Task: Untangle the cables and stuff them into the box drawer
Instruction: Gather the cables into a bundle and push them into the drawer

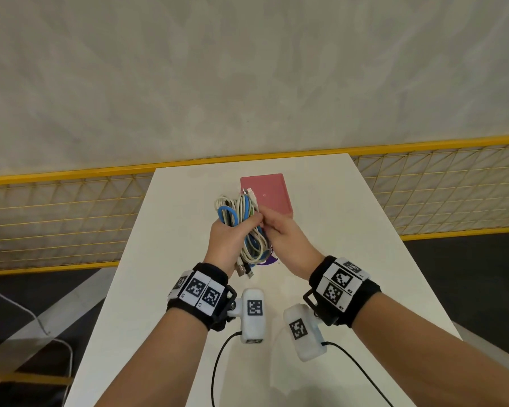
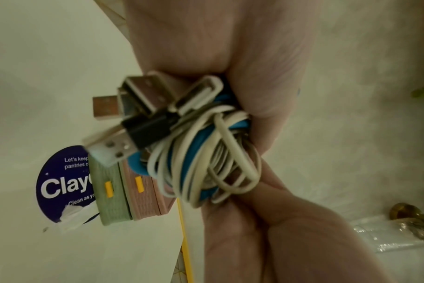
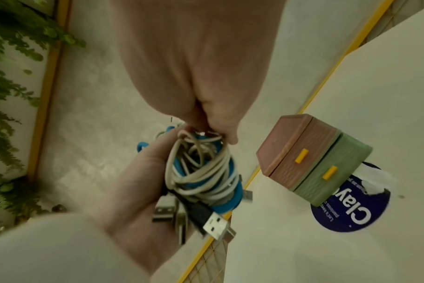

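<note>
A tangled bundle of white, blue and green cables [image 1: 244,230] is held above the table, with USB plugs [image 2: 138,99] sticking out at its lower end. My left hand [image 1: 232,230] grips the bundle around its middle, fingers curled round it. My right hand [image 1: 266,220] pinches strands at the top of the bundle [image 3: 201,172] from the right side. The small box [image 1: 268,195] stands just behind the hands; it has a pink drawer [image 3: 300,153] over a green drawer [image 3: 327,176], each with a yellow handle, and both drawers look closed.
The white table [image 1: 335,230] is narrow, with edges close on both sides. A round dark blue sticker [image 3: 351,210] lies under the box. Yellow mesh fencing [image 1: 56,215] runs behind the table. A white cord [image 1: 27,312] lies on the floor at left.
</note>
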